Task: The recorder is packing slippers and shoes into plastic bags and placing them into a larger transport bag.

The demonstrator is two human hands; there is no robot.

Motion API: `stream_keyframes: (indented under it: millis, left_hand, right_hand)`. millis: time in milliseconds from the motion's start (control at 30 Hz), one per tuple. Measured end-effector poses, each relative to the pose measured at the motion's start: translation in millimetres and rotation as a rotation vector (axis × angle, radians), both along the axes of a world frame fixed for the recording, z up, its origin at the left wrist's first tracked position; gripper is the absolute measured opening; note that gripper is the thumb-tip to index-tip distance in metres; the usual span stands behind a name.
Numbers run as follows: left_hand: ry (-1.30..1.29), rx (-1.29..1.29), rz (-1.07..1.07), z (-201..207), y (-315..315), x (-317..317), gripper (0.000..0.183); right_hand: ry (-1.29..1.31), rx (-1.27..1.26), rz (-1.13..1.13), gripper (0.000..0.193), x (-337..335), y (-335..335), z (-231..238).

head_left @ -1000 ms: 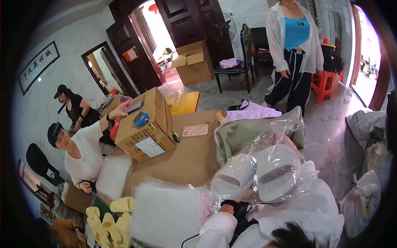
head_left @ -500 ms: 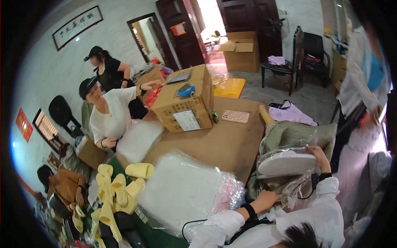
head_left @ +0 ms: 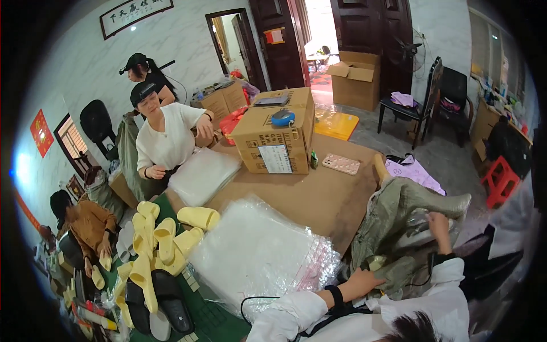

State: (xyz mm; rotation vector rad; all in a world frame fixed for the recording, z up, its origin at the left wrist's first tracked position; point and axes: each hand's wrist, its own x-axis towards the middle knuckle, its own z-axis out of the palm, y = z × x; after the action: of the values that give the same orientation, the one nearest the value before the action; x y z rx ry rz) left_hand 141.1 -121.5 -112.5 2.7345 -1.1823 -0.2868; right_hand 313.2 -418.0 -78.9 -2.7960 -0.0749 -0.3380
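A grey-green woven sack (head_left: 393,208) gapes at the table's right edge. My right hand (head_left: 439,228) is down in its mouth, fingers closed at a clear plastic bag (head_left: 420,218) with something white in it, mostly hidden by the sack's folds. Against the near rim of the sack rests my left hand (head_left: 363,283), its fingers bent onto the fabric. To the left of it lies a broad stack of clear plastic bags (head_left: 256,251). Yellow slippers (head_left: 165,239) and black slippers (head_left: 174,305) are heaped further left on a green surface.
A cardboard box (head_left: 273,137) with a blue round device (head_left: 283,118) stands on the brown tabletop. Near it lies a pink phone case (head_left: 341,163). Across the table, a co-worker in white (head_left: 171,137) is beside another bag stack (head_left: 205,176). A red stool (head_left: 500,181) stands at right.
My right hand has lowered the bagged white slipper into the sack. Across the table, the co-worker's hand has left the box. The person at the right is out of view, and my view has shifted.
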Motion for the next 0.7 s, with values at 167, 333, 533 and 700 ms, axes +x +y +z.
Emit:
stream_keyframes:
  millis: [167, 333, 533, 700]
  left_hand:
    - [-0.059, -0.095, -0.002, 17.0, 2.5, -8.8, 0.044]
    - [-0.058, -0.134, 0.003, 21.9, 9.1, -15.2, 0.052]
    - [-0.103, -0.097, 0.002, 13.6, 5.9, -19.6, 0.037]
    - [-0.072, -0.096, -0.019, 29.4, 1.6, -19.0, 0.025]
  right_hand:
    - [-0.016, 0.188, 0.108, 0.025, -13.8, 48.4, -53.1]
    - [0.551, -0.428, 0.281, 0.031, -21.2, 68.1, -114.3]
    - [0.588, -0.442, 0.408, 0.064, -17.4, 106.4, -160.6]
    - [0.451, -0.137, 0.961, 0.044, -4.7, 52.7, -240.6]
